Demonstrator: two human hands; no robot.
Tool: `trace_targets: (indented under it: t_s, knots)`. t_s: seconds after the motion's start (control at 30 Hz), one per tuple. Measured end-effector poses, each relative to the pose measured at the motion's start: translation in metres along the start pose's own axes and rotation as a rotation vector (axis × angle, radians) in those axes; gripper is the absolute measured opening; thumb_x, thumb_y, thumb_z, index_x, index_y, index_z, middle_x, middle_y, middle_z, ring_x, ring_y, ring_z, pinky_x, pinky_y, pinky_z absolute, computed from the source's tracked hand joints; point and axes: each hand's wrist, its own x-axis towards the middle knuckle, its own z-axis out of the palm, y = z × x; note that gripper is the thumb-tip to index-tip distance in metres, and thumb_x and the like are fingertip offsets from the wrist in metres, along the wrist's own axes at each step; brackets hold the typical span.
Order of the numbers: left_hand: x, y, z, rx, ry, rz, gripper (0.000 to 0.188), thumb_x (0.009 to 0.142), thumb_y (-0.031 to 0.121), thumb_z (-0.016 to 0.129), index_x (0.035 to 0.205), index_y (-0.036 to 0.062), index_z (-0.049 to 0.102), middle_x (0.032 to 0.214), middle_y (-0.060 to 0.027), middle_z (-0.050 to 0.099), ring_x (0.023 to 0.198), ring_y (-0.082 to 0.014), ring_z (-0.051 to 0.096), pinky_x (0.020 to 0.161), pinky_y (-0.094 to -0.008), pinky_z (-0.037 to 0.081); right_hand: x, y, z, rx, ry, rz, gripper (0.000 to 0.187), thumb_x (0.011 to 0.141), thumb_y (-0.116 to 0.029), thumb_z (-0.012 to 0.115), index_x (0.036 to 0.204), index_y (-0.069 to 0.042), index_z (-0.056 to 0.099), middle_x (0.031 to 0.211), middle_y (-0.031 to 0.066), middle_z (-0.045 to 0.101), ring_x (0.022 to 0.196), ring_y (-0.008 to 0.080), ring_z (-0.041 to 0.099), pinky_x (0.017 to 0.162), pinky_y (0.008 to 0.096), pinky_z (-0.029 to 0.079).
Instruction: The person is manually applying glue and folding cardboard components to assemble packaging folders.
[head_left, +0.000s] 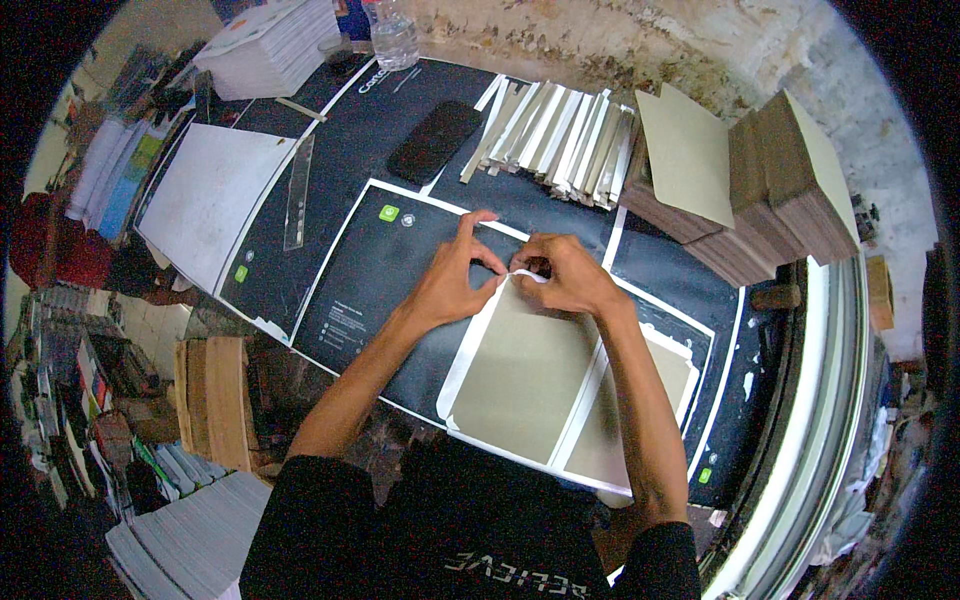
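Observation:
A book cover lies before me, made of two greyish-beige boards on a sheet with white margins and a white strip between them. At the far left corner of its left board, both hands meet on the white paper edge. My left hand pinches there with thumb and a fingertip, its index finger raised. My right hand is closed on the folded white flap at the same corner. The right board is partly hidden under my right forearm.
Bundled paper and board strips lie at the back, beside a black phone. Stacked beige boards stand at the back right. Leftward are a clear ruler, white sheets, a paper stack and a plastic bottle.

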Motion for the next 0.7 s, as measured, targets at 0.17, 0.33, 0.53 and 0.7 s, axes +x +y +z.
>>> trace_targets:
  t_s: [0.17, 0.33, 0.53, 0.7]
  knots:
    - [-0.001, -0.001, -0.001, 0.0, 0.003, 0.004, 0.084, 0.079, 0.003, 0.079, 0.147, -0.0005, 0.031, 0.089, -0.0106, 0.075, 0.093, -0.0266, 0.072, 0.093, -0.0398, 0.052, 0.002, -0.002, 0.001, -0.043, -0.007, -0.01, 0.022, 0.078, -0.007, 0.072, 0.095, 0.005, 0.073, 0.09, 0.0186, 0.071, 0.08, 0.0291, 0.069, 0.074, 0.0376, 0.055]
    - [0.0, -0.001, 0.003, 0.051, 0.037, 0.107, 0.08, 0.078, -0.001, 0.075, 0.143, -0.0019, 0.03, 0.089, -0.0152, 0.074, 0.091, -0.0299, 0.074, 0.089, -0.042, 0.054, 0.002, 0.007, 0.005, -0.092, 0.05, -0.094, 0.021, 0.078, -0.008, 0.071, 0.094, 0.005, 0.074, 0.087, 0.018, 0.07, 0.077, 0.0283, 0.068, 0.072, 0.0369, 0.054]
    - [-0.004, 0.0, 0.003, 0.058, 0.031, 0.072, 0.083, 0.076, 0.002, 0.077, 0.144, -0.0002, 0.03, 0.099, -0.0172, 0.072, 0.096, -0.0319, 0.072, 0.091, -0.0435, 0.053, 0.004, 0.004, -0.002, -0.021, -0.052, 0.014, 0.021, 0.082, -0.008, 0.069, 0.098, 0.003, 0.075, 0.087, 0.0147, 0.07, 0.074, 0.022, 0.065, 0.072, 0.0348, 0.054]
    - [-0.001, 0.008, 0.001, 0.122, 0.015, 0.103, 0.085, 0.076, 0.004, 0.078, 0.146, 0.0019, 0.03, 0.098, -0.0139, 0.072, 0.099, -0.0325, 0.07, 0.089, -0.0432, 0.053, -0.009, 0.008, -0.007, 0.179, 0.136, 0.111, 0.023, 0.083, -0.004, 0.065, 0.102, 0.002, 0.076, 0.091, 0.0141, 0.072, 0.074, 0.0199, 0.065, 0.071, 0.033, 0.054]
